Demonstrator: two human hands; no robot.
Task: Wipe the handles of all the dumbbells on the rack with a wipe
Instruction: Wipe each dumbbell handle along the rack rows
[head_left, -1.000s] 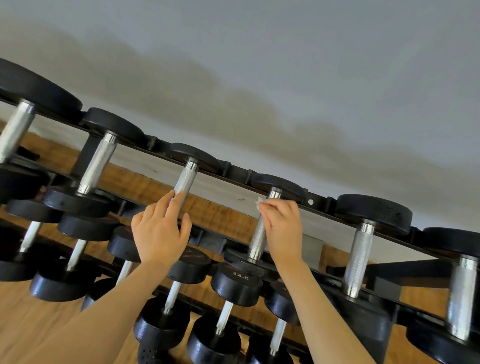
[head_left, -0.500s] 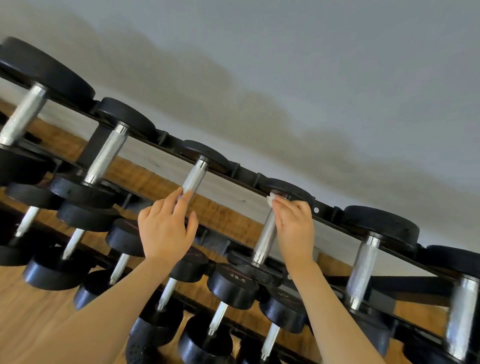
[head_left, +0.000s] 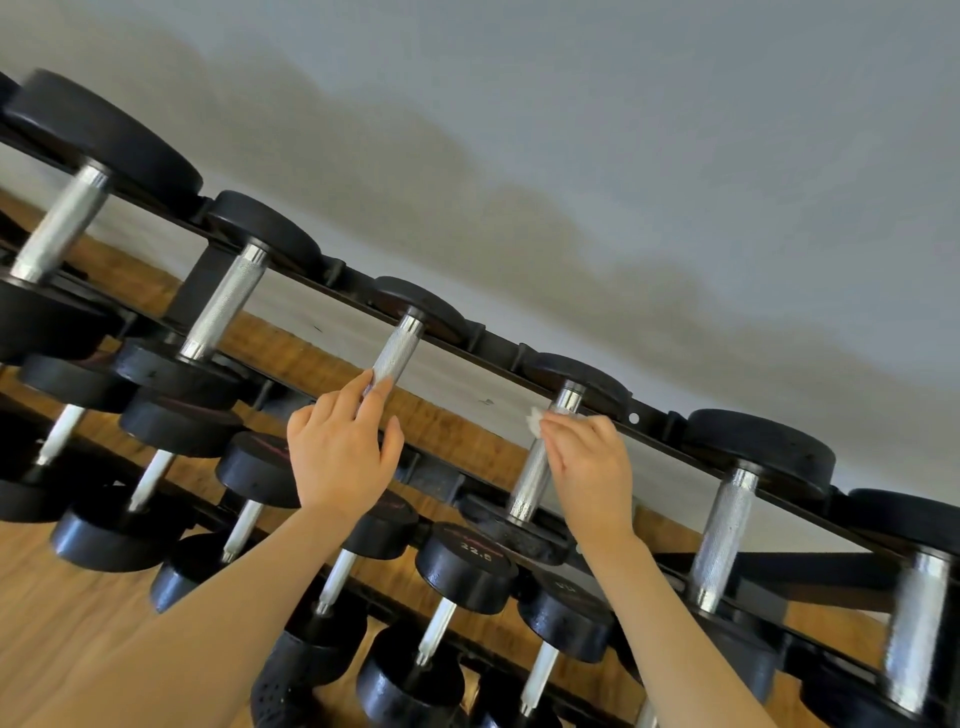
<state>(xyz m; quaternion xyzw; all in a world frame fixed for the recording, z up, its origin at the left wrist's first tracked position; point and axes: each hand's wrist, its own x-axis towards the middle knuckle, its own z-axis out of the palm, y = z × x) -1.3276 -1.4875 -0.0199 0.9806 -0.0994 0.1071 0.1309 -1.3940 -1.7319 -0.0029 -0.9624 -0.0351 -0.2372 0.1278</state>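
Grey wall (head_left: 675, 130) and wood floor (head_left: 62, 623) frame a black dumbbell rack (head_left: 493, 340). On its top tier, the right hand (head_left: 589, 467) presses a white wipe (head_left: 535, 420) against the upper end of a knurled handle (head_left: 537, 470), fingers curled over it. The left hand (head_left: 340, 452) rests relaxed fingers on the neighbouring handle (head_left: 395, 353), gripping nothing. Wiping seems mid-stroke; the next move likely calls for drawing the wipe down this handle's length.

You see a black rack (head_left: 498, 343) standing on a wooden floor (head_left: 62, 623). On its top rail lie black dumbbells (head_left: 223, 306) with knurled silver handles, side by side. Lower rails carry smaller dumbbells (head_left: 462, 566), one marked 22.5.
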